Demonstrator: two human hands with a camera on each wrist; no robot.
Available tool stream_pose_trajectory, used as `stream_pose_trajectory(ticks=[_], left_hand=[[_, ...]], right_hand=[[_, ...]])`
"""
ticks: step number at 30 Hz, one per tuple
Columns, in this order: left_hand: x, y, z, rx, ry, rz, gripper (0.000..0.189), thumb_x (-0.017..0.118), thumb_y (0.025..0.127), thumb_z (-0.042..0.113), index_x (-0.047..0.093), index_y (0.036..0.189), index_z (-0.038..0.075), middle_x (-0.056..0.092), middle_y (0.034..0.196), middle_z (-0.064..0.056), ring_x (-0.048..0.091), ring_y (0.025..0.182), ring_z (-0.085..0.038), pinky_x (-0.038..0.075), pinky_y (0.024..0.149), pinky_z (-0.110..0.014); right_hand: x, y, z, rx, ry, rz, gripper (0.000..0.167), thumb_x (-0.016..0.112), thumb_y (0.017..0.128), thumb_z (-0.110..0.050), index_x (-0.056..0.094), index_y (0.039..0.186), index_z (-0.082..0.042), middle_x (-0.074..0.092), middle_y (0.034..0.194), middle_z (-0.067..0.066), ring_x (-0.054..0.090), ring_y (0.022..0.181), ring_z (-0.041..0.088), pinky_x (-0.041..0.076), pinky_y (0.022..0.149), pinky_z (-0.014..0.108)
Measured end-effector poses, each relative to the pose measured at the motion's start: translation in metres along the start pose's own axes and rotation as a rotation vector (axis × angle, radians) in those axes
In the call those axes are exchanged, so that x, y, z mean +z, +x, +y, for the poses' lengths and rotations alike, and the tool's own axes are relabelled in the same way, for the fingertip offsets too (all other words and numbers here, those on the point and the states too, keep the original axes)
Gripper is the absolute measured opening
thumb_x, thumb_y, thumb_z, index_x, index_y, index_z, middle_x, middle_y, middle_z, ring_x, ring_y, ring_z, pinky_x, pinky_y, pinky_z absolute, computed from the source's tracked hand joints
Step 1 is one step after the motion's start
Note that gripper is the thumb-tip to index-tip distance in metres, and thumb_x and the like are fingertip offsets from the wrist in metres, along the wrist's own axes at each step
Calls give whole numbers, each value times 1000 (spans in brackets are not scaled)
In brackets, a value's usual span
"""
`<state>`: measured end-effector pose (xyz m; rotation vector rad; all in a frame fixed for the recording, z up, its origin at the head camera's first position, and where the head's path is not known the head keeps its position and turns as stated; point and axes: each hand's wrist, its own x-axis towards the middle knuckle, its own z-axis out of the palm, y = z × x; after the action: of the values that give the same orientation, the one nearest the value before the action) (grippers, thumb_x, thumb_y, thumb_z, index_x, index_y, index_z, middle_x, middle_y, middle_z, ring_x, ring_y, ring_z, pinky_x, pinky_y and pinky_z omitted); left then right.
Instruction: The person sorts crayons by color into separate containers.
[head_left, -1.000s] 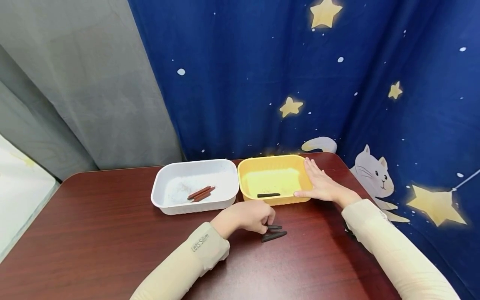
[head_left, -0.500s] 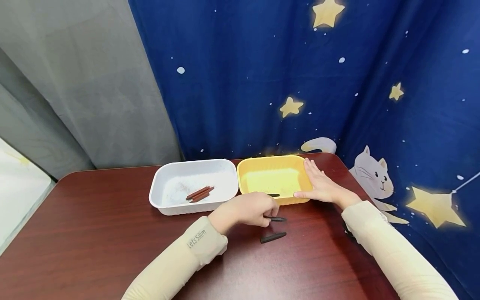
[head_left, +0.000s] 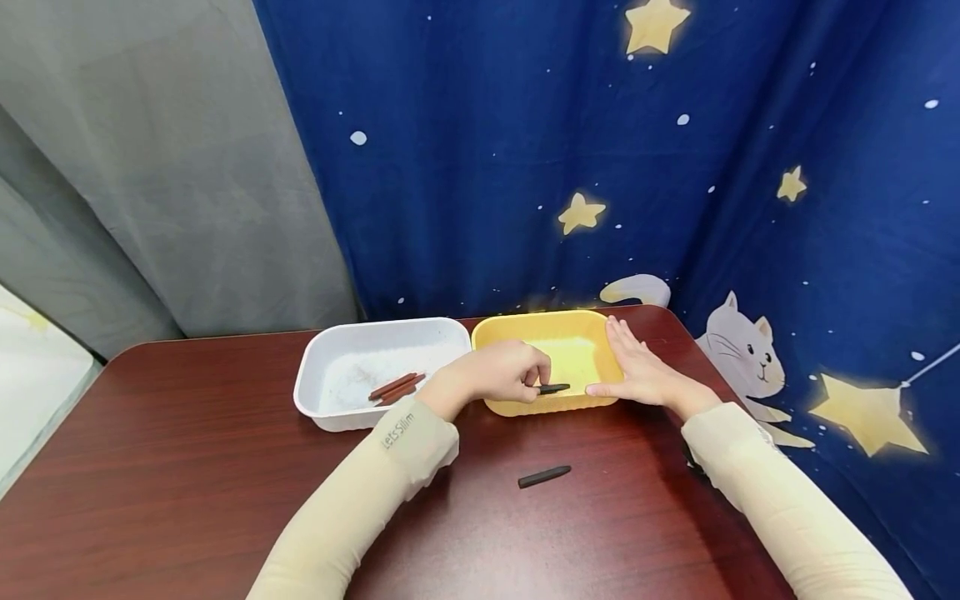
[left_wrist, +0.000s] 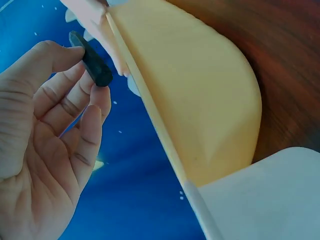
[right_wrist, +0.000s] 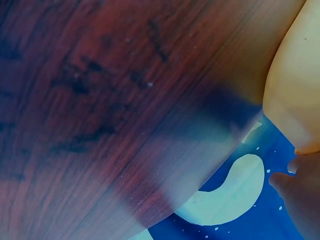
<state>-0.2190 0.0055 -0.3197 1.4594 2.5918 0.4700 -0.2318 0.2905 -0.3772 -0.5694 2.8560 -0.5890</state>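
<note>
My left hand (head_left: 504,371) pinches a black crayon (left_wrist: 92,61) between thumb and fingertips, over the near side of the yellow basket (head_left: 491,327). My right hand (head_left: 637,371) rests on that basket's right rim, fingers straight and spread, thumb at the front edge. Another black crayon (head_left: 544,477) lies on the table in front of the basket. The crayon seen earlier inside the yellow basket is hidden behind or overlapped by the held one. In the right wrist view, part of the right hand (right_wrist: 302,195) shows beside the basket wall.
A white basket (head_left: 315,387) stands against the yellow one on its left, with several reddish-brown crayons (head_left: 396,387) in it. Both are at the back of the dark red table (head_left: 187,467), before a blue star-patterned curtain (head_left: 480,167).
My left hand has picked a black crayon up from the table and carried it forward over the yellow basket. The right hand has stayed on the rim.
</note>
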Motion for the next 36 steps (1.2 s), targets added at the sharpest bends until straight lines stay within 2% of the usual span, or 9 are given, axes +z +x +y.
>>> stream_pose_trajectory(ticks=[4, 14, 18, 21, 26, 36], left_hand=[[4, 8, -11, -24, -7, -2, 10, 65, 85, 9, 71, 92, 9, 56, 67, 6, 52, 66, -9, 41, 64, -20], [23, 24, -35, -132, 12, -29, 6, 69, 85, 10, 71, 90, 10, 57, 71, 7, 54, 73, -10, 43, 69, -21], [26, 28, -39, -145, 37, -40, 5, 70, 84, 9, 71, 89, 11, 58, 73, 6, 55, 75, -12, 45, 72, -23], [28, 31, -42, -161, 17, -50, 5, 71, 84, 10, 71, 89, 12, 60, 74, 5, 56, 76, -12, 45, 72, -23], [31, 34, -48, -223, -25, -66, 5, 70, 85, 8, 69, 87, 13, 62, 78, 3, 56, 78, -12, 46, 71, -23], [31, 34, -51, -292, 32, -101, 3, 69, 86, 11, 71, 86, 13, 65, 86, 3, 58, 84, -14, 48, 75, -25]], right_hand=[[0, 1, -1, 1, -3, 3, 121, 66, 84, -62, -4, 157, 4, -7, 167, 21, -6, 154, 41, 6, 117, 72], [2, -1, -1, -5, 7, 11, 120, 67, 84, -61, -2, 157, 4, -7, 167, 20, -6, 154, 41, 6, 117, 71], [1, -1, -2, -14, 0, 23, 119, 67, 84, -60, -1, 157, 5, -6, 167, 20, -4, 154, 42, 7, 117, 71], [1, -1, -1, -12, -4, 22, 120, 68, 84, -61, 0, 157, 6, -6, 167, 20, -4, 154, 42, 8, 117, 71], [1, -1, 0, -15, -7, 22, 121, 68, 83, -61, 0, 157, 6, -5, 166, 22, -4, 154, 43, 8, 117, 71], [1, 0, 0, -20, 12, 20, 120, 68, 84, -60, -2, 157, 5, -7, 167, 21, -6, 154, 42, 7, 117, 72]])
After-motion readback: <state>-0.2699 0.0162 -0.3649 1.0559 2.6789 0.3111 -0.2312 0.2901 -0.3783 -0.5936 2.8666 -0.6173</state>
